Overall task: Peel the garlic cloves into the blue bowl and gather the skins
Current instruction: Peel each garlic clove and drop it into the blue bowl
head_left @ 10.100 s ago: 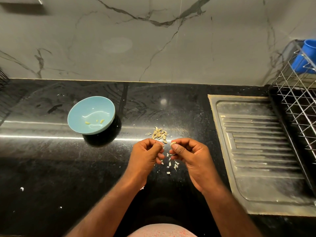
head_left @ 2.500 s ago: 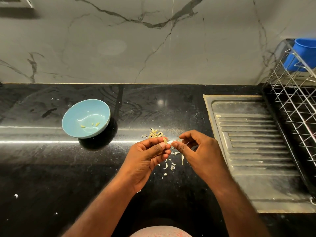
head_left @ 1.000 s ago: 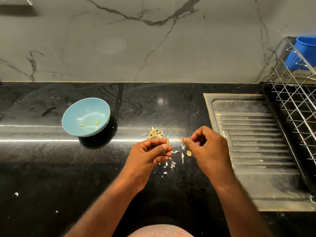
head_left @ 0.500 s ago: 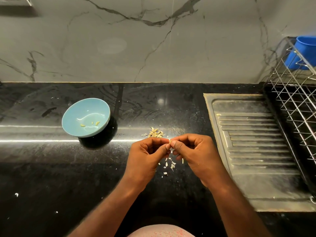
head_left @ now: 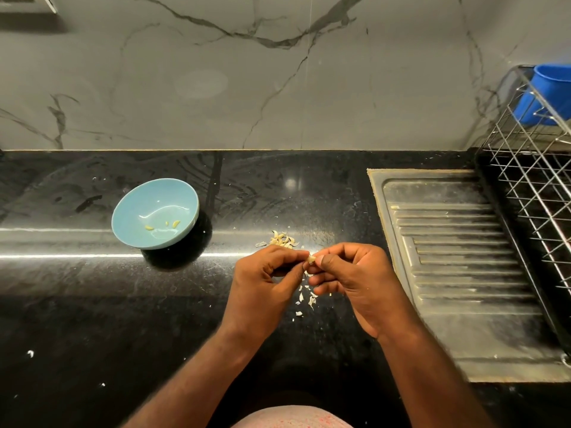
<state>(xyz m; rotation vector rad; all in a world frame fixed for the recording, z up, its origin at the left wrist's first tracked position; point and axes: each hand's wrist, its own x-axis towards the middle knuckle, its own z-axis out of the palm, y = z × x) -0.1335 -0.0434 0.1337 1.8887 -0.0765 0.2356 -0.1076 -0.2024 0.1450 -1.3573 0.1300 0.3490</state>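
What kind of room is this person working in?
Most likely a home kitchen: a black stone countertop below a marbled wall, a steel sink drainboard set into it, and a wire dish rack holding a blue cup.

Curled left hand [head_left: 262, 282], curled right hand [head_left: 352, 282], fingertips [head_left: 325, 260] meeting (both pinching one clove [head_left: 311, 258])

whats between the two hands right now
A small garlic clove, pinched from both sides by the left hand and right hand; the head view shows it.
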